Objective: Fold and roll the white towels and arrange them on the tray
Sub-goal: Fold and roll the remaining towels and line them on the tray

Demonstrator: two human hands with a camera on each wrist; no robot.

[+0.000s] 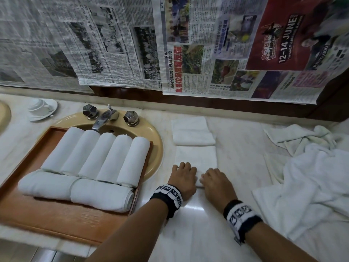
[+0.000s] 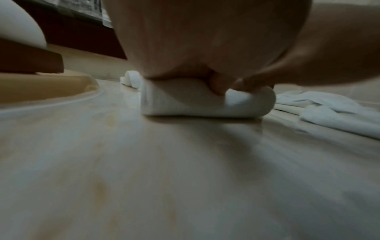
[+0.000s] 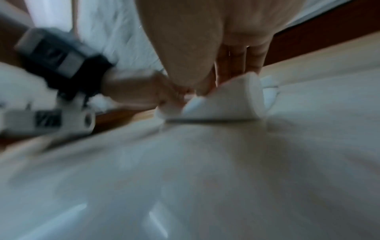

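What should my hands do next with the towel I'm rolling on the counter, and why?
Probably keep rolling it away from you. Both the left hand and right hand press on the started roll, while a flat stretch of the folded towel lies unrolled ahead. The tray holds seven finished rolls, so this one likely joins them after.

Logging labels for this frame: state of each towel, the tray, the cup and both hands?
towel being rolled: near end rolled, far part flat
left hand: curled on the roll
right hand: curled on the roll
folded towel: flat, unrolled
loose towels: crumpled, unfolded
tray: holds seven rolled towels
cup: tipped on its saucer
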